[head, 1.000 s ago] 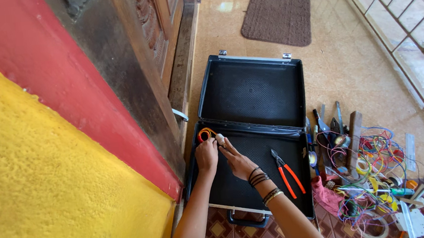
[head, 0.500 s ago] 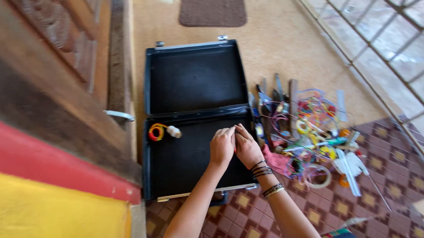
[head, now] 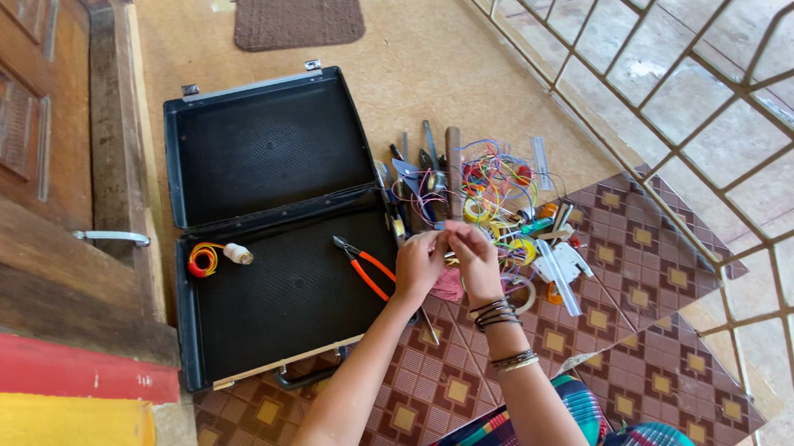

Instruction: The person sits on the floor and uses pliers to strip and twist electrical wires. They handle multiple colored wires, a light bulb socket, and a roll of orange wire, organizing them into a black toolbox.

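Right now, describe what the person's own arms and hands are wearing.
Both forearms are bare, no sleeves or gloves. The right arm wears two stacks of thin bangles, dark and metallic: one at the wrist, one further up. The left hand and its arm wear nothing.

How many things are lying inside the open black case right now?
2. An orange-and-yellow wire coil with a white plug lies at the left end of the case; orange-handled pliers lie near its right edge. Nothing else shows inside.

No packages, labels, signs or screens show, as far as visible.
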